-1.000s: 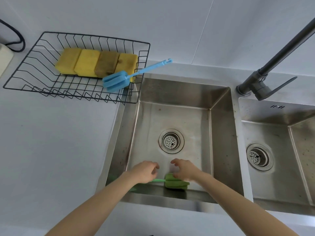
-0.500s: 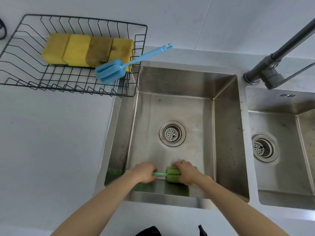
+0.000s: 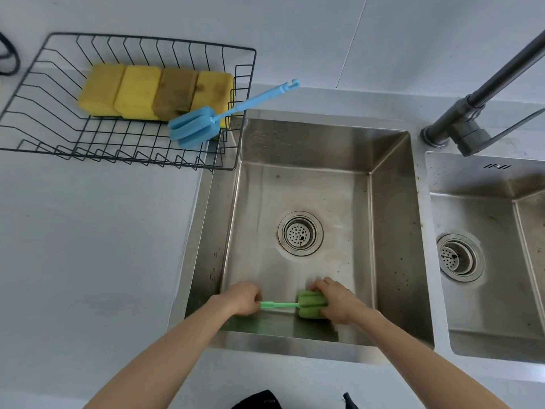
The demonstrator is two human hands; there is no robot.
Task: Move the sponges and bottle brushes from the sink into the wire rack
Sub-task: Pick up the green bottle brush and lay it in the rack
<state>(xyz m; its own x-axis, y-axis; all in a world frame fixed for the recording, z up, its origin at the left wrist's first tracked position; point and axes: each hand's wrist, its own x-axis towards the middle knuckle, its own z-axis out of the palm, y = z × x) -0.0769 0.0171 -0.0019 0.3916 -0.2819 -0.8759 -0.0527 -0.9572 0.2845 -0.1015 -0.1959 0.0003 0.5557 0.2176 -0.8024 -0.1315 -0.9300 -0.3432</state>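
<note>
A green bottle brush [image 3: 306, 304] lies across the near floor of the left steel sink [image 3: 392, 231]. My left hand [image 3: 243, 298] is closed around its thin handle. My right hand [image 3: 339, 301] grips its foam head. The black wire rack [image 3: 38, 84] stands on the counter at the far left. Several yellow and brownish sponges [image 3: 156, 91] sit side by side in it. A blue bottle brush [image 3: 197, 126] rests in the rack's right corner, its handle sticking out over the rim toward the sink.
A dark faucet [image 3: 472, 113] rises at the right between the two basins. A second basin [image 3: 486, 261] lies to the right. A round drain [image 3: 300, 233] sits mid-sink. White counter [image 3: 88, 246] spreads left of the sink, and a black cable [image 3: 8, 59] shows at the far left edge.
Both hands have closed on the green brush: the left on the handle, the right over the foam head. The brush sits slightly higher than a second ago. My view shifted a little.
</note>
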